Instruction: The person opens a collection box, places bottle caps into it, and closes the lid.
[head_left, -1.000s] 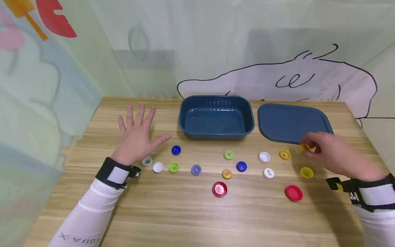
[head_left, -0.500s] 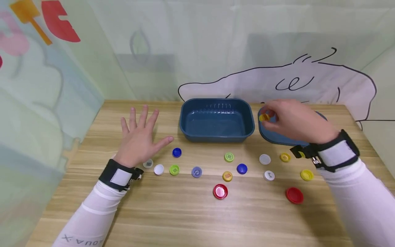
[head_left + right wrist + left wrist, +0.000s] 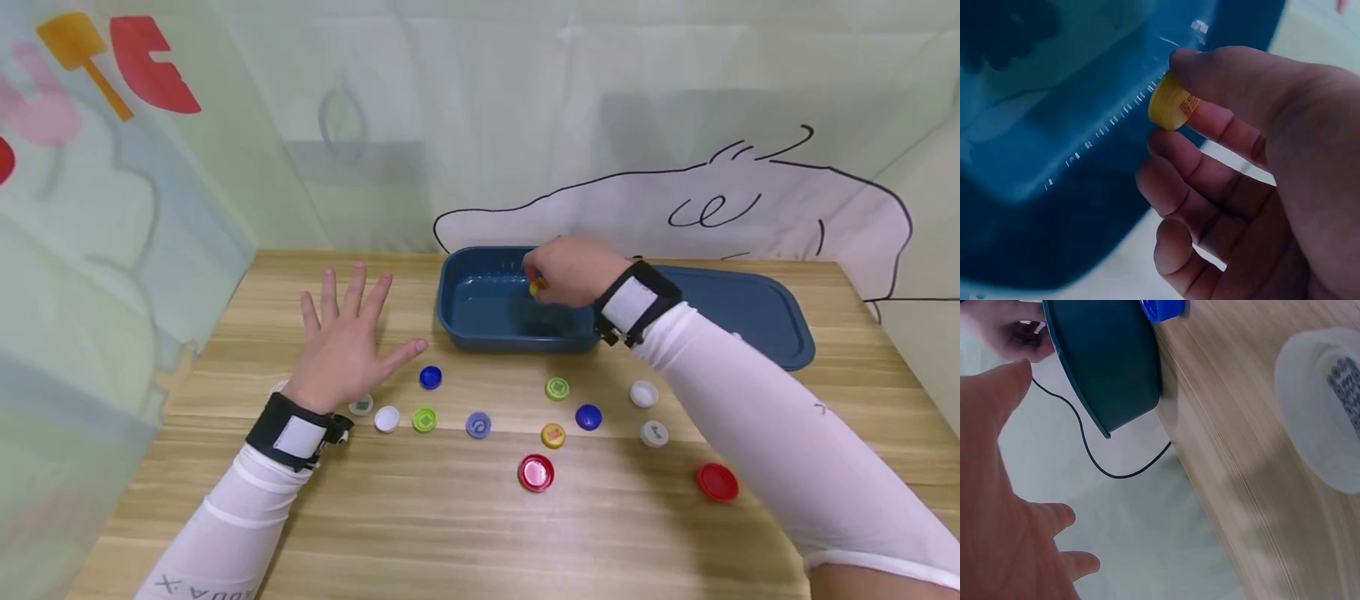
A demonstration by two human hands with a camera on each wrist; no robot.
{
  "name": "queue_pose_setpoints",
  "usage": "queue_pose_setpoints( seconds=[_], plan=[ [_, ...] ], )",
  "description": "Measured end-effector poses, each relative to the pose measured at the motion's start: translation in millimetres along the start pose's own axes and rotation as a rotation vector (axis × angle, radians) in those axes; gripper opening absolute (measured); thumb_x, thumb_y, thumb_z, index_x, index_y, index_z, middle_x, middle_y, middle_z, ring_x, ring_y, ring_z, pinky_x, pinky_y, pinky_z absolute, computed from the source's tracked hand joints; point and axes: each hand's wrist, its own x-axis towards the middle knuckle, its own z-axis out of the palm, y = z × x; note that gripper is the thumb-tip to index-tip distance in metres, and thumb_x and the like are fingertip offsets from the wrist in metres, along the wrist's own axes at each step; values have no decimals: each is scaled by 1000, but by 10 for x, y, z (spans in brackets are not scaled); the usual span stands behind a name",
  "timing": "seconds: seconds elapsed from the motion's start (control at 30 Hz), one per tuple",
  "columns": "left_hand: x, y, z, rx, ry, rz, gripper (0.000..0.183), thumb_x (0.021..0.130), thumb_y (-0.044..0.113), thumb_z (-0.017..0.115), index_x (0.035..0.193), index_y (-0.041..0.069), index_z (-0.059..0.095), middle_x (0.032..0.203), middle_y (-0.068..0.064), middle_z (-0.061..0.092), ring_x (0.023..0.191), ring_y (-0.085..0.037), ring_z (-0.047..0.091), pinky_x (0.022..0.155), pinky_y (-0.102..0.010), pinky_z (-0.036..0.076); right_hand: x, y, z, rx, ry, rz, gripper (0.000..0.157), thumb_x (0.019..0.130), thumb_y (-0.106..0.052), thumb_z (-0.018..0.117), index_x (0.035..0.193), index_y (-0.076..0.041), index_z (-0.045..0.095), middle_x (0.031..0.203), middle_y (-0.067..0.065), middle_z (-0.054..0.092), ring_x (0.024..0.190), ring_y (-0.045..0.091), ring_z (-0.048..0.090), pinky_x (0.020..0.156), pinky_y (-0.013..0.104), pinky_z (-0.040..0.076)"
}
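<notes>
In the head view my right hand is over the right part of a dark blue bin. It pinches a yellow bottle cap between thumb and index finger; red print shows on the cap in the right wrist view. My left hand has its fingers spread and holds nothing, left of the bin. Close to it are a blue cap, a clear cap and a white cap. The part of the bin behind my right hand is hidden.
Several more caps lie scattered in front of the bin, among them a green one, an orange one and red ones. A flat blue lid lies to the right, partly covered by my right forearm.
With the yellow cap pinched, my right hand has moved left from the table's right side, across the lid, to over the bin. The left hand stays spread in place.
</notes>
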Motion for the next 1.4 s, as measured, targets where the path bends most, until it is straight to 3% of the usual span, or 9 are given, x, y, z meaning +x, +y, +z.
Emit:
queue_pose_setpoints(
  seconds=[0.27, 0.47, 0.73, 0.9, 1.03, 1.2, 1.4],
  plan=[
    [-7, 2, 10, -4, 5, 2, 100, 82, 83, 37, 156, 20, 15, 160, -15, 3, 135, -37, -23, 104, -76, -5, 207, -61, 172, 21, -51, 2, 29, 86, -24, 74, 109, -9, 65, 101, 8, 68, 84, 20, 60, 82, 42, 54],
    [-1, -5, 6, 0, 7, 4, 101, 82, 83, 37, 156, 20, 14, 160, -15, 3, 135, -37, -23, 104, -76, -6, 68, -18, 50, 66, -47, 3, 42, 86, -27, 73, 122, -9, 61, 115, 10, 66, 94, 20, 59, 87, 44, 53],
    [13, -41, -29, 9, 4, 4, 102, 81, 83, 38, 156, 19, 14, 160, -15, 2, 134, -36, -24, 104, -76, -7, -593, 136, -294, 110, 21, 43, 44, 88, -28, 72, 125, -9, 57, 109, 11, 63, 94, 22, 56, 80, 43, 53],
    [12, -61, -51, 17, -3, -5, 102, 81, 84, 37, 156, 20, 13, 160, -15, 1, 134, -35, -25, 104, -75, -8, -1114, 271, -329, 84, 95, 56, 41, 85, -28, 74, 120, -13, 60, 106, 7, 65, 89, 19, 59, 75, 43, 56],
    [11, -66, -58, 23, -11, -7, 102, 81, 84, 37, 156, 20, 12, 160, -15, 1, 134, -35, -26, 105, -75, -8, -1499, 440, -151, 56, 106, 73, 39, 82, -28, 76, 115, -12, 63, 106, 6, 66, 86, 16, 60, 74, 42, 56],
    [14, -71, -53, 25, -19, -4, 102, 81, 84, 36, 156, 20, 12, 160, -15, 0, 133, -34, -27, 105, -74, -9, -1899, 670, 233, 81, -21, 183, 47, 78, -36, 79, 115, -11, 63, 109, 9, 64, 89, 20, 59, 71, 45, 56],
    [17, -93, -33, 21, -10, -3, 102, 81, 83, 38, 157, 21, 11, 160, -14, 0, 134, -35, -26, 104, -75, -9, -2202, 843, 702, 165, -142, 237, 56, 72, -46, 81, 112, -13, 60, 100, 5, 60, 74, 14, 55, 59, 35, 53]
  ],
)
